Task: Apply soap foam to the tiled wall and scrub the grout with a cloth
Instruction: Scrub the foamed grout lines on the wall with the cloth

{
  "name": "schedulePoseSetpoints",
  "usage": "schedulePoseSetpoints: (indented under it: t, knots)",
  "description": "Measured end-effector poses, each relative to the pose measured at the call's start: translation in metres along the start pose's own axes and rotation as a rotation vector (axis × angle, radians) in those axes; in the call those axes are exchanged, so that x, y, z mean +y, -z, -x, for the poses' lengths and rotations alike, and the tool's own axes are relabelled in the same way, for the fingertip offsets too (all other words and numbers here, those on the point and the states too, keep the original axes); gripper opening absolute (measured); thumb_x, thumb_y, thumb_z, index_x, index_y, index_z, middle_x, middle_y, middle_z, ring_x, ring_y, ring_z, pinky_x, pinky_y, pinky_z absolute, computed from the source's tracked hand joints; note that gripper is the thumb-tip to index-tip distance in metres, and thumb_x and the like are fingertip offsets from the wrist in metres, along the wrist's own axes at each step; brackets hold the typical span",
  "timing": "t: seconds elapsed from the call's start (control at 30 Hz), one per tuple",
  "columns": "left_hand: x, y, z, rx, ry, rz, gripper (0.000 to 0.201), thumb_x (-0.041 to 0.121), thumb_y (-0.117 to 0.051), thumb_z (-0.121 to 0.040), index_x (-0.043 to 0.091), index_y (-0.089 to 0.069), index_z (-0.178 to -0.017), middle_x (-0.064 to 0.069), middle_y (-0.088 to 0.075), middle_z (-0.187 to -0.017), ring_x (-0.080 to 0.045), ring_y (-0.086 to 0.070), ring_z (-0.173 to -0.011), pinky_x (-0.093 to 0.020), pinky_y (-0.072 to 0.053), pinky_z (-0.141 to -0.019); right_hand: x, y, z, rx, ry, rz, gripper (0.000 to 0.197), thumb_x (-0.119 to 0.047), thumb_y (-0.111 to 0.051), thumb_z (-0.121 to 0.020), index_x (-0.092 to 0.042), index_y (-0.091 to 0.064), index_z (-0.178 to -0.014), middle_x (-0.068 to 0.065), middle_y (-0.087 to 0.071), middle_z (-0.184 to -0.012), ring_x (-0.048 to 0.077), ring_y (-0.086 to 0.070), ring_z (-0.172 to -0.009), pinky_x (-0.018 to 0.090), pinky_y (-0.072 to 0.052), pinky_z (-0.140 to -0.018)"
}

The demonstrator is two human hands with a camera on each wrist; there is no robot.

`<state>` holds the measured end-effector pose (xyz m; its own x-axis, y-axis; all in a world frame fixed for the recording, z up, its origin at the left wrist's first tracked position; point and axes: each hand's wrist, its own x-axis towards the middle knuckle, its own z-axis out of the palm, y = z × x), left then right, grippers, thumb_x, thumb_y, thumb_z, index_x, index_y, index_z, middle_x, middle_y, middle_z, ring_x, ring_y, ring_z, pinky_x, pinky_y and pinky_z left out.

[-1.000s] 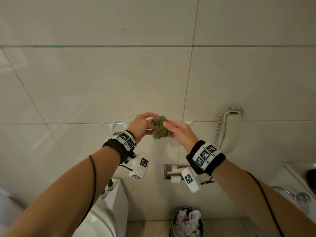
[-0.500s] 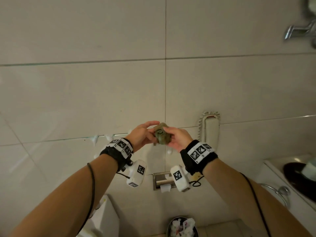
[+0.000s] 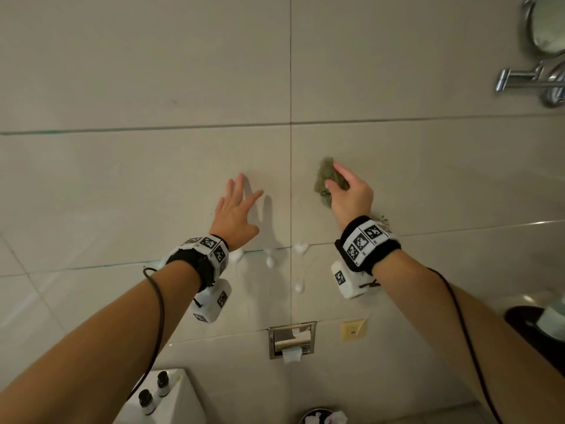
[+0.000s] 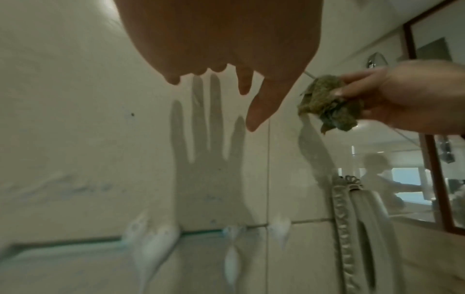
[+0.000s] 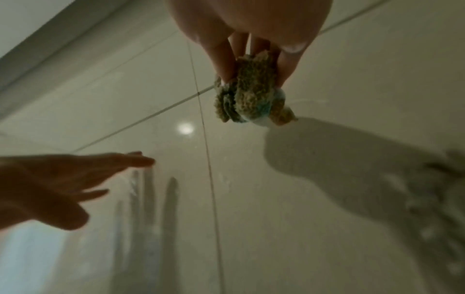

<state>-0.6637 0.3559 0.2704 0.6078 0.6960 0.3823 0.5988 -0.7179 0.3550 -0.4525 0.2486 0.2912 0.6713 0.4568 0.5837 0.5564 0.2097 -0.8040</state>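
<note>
right hand (image 3: 351, 197) gripping cloth (image 3: 325, 179), markers unreadable

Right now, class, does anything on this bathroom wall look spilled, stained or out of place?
White soap foam sits in blobs on the horizontal grout line and runs down the tiled wall below it. That grout also shows a bluish-green tint left of the foam. The right hand holds a bunched cloth higher up.
</note>
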Motion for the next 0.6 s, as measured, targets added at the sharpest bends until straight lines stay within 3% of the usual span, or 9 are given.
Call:
schedulePoseSetpoints:
  t: [0.1, 0.2, 0.37, 0.43, 0.5, 0.6]
  knots:
    - [-0.014, 0.008, -0.006, 0.072, 0.083, -0.184, 0.103, 0.015, -0.067, -0.08, 0.04, -0.004, -0.157, -0.002, 0.034, -0.16, -0.027, 0.029, -0.148, -0.058, 0.007, -0.12, 0.001, -0.011, -0.021, 0.019, 0.259, 0.069, 0.039, -0.002, -0.066, -0.087, -0.011, -0.066, -0.126, 0.007, -0.063, -0.131, 0.018, -0.059, -0.123, 0.031, -0.042, -0.11]
    - [-0.028, 0.016, -0.011, 0.13, 0.159, -0.273, 0.111, 0.022, -0.07, -0.08, 0.044, 0.01, -0.154, -0.004, 0.038, -0.157, -0.032, 0.031, -0.147, -0.069, 0.0, -0.115, 0.014, -0.031, -0.035, 0.026, 0.453, 0.198, 0.038, 0.002, -0.063, -0.087, -0.008, -0.066, -0.124, 0.011, -0.061, -0.133, 0.023, -0.055, -0.127, 0.028, -0.037, -0.111]
    - [-0.043, 0.014, -0.013, 0.145, 0.126, -0.368, 0.113, 0.028, -0.073, -0.078, 0.048, 0.009, -0.153, -0.004, 0.036, -0.158, -0.036, 0.028, -0.147, -0.078, -0.016, -0.106, 0.058, -0.061, -0.016, -0.055, 0.687, 0.399, 0.041, 0.001, -0.062, -0.089, -0.013, -0.064, -0.128, 0.006, -0.057, -0.139, 0.021, -0.047, -0.135, 0.03, -0.044, -0.106]
    - [-0.044, 0.01, -0.014, 0.157, 0.122, -0.379, 0.112, 0.032, -0.074, -0.078, 0.048, 0.008, -0.153, -0.006, 0.034, -0.159, -0.037, 0.027, -0.147, -0.08, -0.018, -0.104, 0.08, -0.065, 0.003, -0.142, 0.815, 0.482, 0.047, 0.006, -0.069, -0.082, -0.013, -0.067, -0.124, 0.006, -0.059, -0.136, 0.022, -0.051, -0.132, 0.034, -0.05, -0.101]
    - [-0.043, 0.008, -0.015, 0.162, 0.131, -0.39, 0.112, 0.039, -0.075, -0.078, 0.048, 0.007, -0.153, -0.008, 0.033, -0.16, -0.039, 0.027, -0.147, -0.081, -0.02, -0.102, 0.097, -0.069, 0.022, -0.233, 0.911, 0.545, 0.056, 0.013, -0.076, -0.069, -0.011, -0.071, -0.119, 0.006, -0.064, -0.131, 0.022, -0.057, -0.125, 0.031, -0.047, -0.101]
    - [-0.04, 0.005, -0.015, 0.157, 0.135, -0.379, 0.111, 0.046, -0.075, -0.078, 0.048, 0.007, -0.153, -0.009, 0.033, -0.16, -0.04, 0.027, -0.147, -0.082, -0.021, -0.101, 0.103, -0.069, 0.027, -0.286, 0.945, 0.53, 0.058, 0.017, -0.076, -0.064, -0.011, -0.073, -0.115, 0.006, -0.066, -0.127, 0.022, -0.06, -0.121, 0.028, -0.045, -0.099]
